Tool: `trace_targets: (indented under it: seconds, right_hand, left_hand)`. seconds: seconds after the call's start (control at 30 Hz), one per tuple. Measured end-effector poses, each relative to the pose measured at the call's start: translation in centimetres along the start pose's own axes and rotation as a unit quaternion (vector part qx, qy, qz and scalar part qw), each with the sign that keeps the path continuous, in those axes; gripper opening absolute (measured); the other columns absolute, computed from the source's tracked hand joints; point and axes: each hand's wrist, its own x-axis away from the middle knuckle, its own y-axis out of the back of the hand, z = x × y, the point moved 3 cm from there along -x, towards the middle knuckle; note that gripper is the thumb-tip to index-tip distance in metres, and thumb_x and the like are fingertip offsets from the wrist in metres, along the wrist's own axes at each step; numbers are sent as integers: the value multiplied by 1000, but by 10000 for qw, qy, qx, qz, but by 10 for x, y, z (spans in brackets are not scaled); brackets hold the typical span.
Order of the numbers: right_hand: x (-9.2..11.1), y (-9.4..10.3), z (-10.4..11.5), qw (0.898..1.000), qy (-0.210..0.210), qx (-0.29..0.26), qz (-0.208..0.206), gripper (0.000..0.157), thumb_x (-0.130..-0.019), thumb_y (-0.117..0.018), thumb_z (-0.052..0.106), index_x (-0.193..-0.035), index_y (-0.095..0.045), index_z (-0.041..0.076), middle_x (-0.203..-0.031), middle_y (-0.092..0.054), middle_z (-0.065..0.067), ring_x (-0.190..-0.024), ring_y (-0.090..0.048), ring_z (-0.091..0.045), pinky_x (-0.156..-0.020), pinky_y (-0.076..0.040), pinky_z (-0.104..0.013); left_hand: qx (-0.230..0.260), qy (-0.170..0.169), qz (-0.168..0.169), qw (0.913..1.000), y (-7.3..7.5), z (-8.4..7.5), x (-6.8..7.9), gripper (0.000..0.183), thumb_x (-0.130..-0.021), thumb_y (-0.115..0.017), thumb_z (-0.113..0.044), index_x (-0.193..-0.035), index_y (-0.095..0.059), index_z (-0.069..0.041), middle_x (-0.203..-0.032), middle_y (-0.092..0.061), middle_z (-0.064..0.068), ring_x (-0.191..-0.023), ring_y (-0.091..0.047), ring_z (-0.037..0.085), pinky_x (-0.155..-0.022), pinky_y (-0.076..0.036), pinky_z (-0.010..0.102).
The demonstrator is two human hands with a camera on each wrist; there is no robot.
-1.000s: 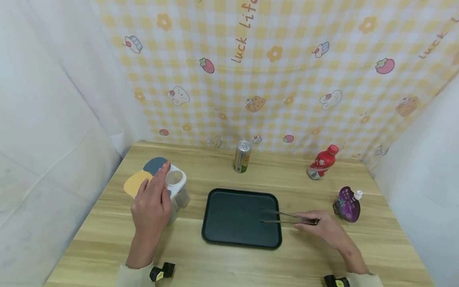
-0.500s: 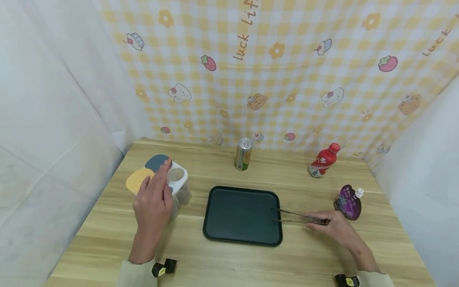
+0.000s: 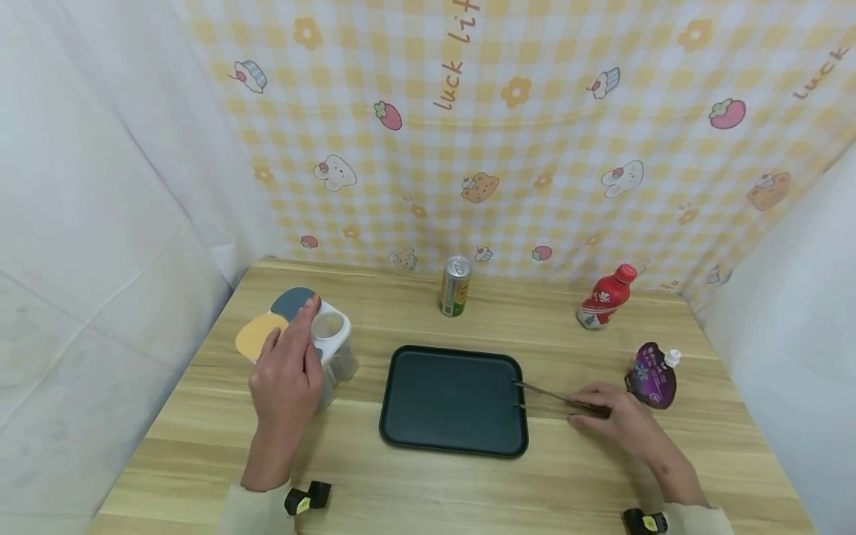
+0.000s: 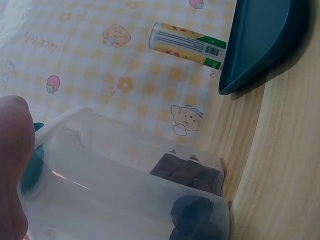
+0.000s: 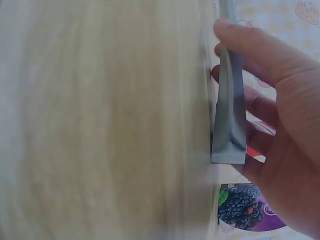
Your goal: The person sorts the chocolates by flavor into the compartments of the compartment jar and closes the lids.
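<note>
My left hand [image 3: 287,375] rests on the white top of a clear plastic storage box [image 3: 342,362], fingers extended across it. A yellow flap [image 3: 257,336] and a blue-grey flap [image 3: 292,303] stand up from the lid, and one round opening [image 3: 328,325] shows beside the fingers. Through the box's wall in the left wrist view, dark contents [image 4: 187,172] lie at the bottom. My right hand [image 3: 618,416] holds metal tongs [image 3: 548,394] between thumb and fingers. The tongs' tips are apart and overlap the right rim of a dark green tray [image 3: 448,401].
A drink can [image 3: 455,287] stands behind the tray. To the right are a red bottle [image 3: 605,297] and a purple spouted pouch [image 3: 652,377], the pouch close beyond my right hand. A checked cloth [image 3: 428,148] hangs at the table's back edge.
The right hand and tongs have moved right, taking the tips from over the tray's inside to its right rim. The left hand stays on the box lid.
</note>
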Motion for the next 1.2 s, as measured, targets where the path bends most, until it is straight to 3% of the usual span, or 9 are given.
trace_targets:
  seconds: [0.23,0.43,0.67,0.8,0.97,1.1,1.2]
  right_hand:
    - [-1,3,6,9990,-298,206,266,40,-83,-88,27,-120,-78,16,-111,-69,8,-99,-66,-15,-81,-58,-38]
    - [-20,7,24,9990,208,399,-35,34,-91,-81,19,-123,-76,9,-116,-70,0,-105,-66,-23,-83,-57,-49]
    - [-79,3,68,9950,970,211,-112,30,-95,-76,15,-124,-75,9,-117,-71,-3,-107,-66,-22,-85,-57,-48]
    - [-120,-15,105,9926,1174,-296,105,28,-100,-70,21,-126,-74,11,-119,-71,-1,-108,-67,-18,-87,-57,-45]
    - [-173,-44,158,9827,1601,-864,344,26,-103,-63,13,-127,-73,7,-117,-74,-6,-99,-70,-15,-81,-59,-35]
    - [-206,-70,188,9785,1592,-1218,473,27,-106,-58,12,-128,-72,4,-119,-74,-9,-99,-71,-14,-81,-57,-24]
    - [-222,-88,201,9774,1397,-1461,625,30,-108,-55,16,-132,-70,4,-125,-72,-9,-105,-70,-15,-84,-56,-23]
  left_hand:
    - [21,-30,-20,10000,0,-3,-2,47,-100,-45,-17,-141,-65,-12,-131,-70,3,-99,-73,37,-84,-55,64]
    - [90,-116,-123,9998,0,-7,-4,46,-99,-45,-15,-140,-66,-11,-132,-69,0,-99,-74,33,-84,-55,63]
    - [68,-354,-23,9993,-1,-7,-4,47,-98,-45,-13,-139,-67,-12,-126,-72,7,-100,-74,33,-85,-54,64]
    - [-7,-632,24,9980,0,-5,-2,44,-98,-48,-13,-136,-70,-12,-118,-73,16,-97,-73,39,-85,-54,65]
    - [-65,-893,1,9960,3,-2,0,40,-98,-51,-14,-132,-72,-13,-117,-73,19,-95,-72,45,-86,-52,67]
    - [-78,-982,61,9951,4,0,1,38,-99,-51,-16,-129,-75,-12,-117,-73,20,-96,-71,48,-87,-51,68]
    - [-44,-1074,112,9941,4,0,3,36,-99,-52,-16,-124,-77,-12,-116,-73,21,-96,-71,49,-87,-52,68]
